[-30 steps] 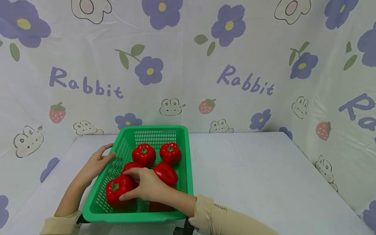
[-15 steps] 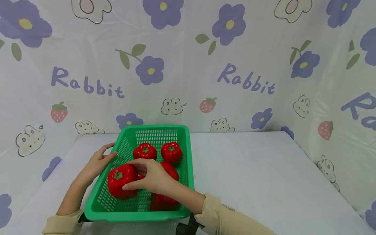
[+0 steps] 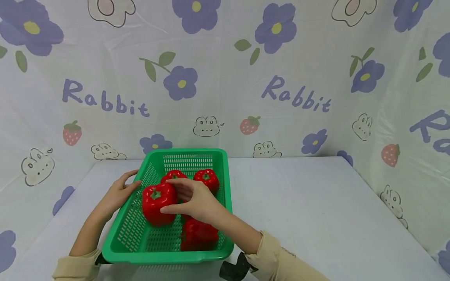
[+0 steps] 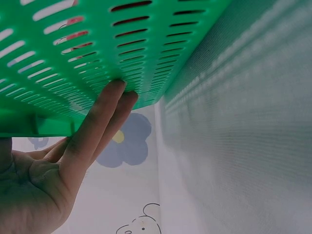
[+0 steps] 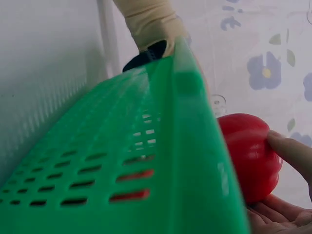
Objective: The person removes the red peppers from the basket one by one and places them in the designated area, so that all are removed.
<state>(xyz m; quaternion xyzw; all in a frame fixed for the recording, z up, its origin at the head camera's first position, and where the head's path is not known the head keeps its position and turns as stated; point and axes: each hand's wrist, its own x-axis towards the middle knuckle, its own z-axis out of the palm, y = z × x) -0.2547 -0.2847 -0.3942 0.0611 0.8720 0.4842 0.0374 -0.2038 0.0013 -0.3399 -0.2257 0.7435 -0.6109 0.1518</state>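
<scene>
A glossy red bell pepper (image 3: pixel 157 207) with a green stem is gripped by my right hand (image 3: pixel 200 201), thumb in front and fingers behind. It is raised inside the green perforated basket (image 3: pixel 168 257). In the right wrist view the bell pepper (image 5: pixel 251 156) shows above the rim, between thumb and fingers. My left hand (image 3: pixel 117 195) holds the basket's left rim, its thumb over the top. The left wrist view shows straight fingers (image 4: pixel 100 122) against the slotted outer wall. Other red bell peppers lie in the basket, partly hidden by my right hand and forearm.
One bell pepper (image 3: pixel 207 179) sits at the back right of the basket, another (image 3: pixel 199 236) lies on its side at the front right. The white table (image 3: pixel 299 210) extends right of the basket. A patterned cloth (image 3: pixel 225 78) hangs behind.
My right hand has lifted the bell pepper from the basket's front left and carried it up, back and to the right. My left hand keeps its place on the rim.
</scene>
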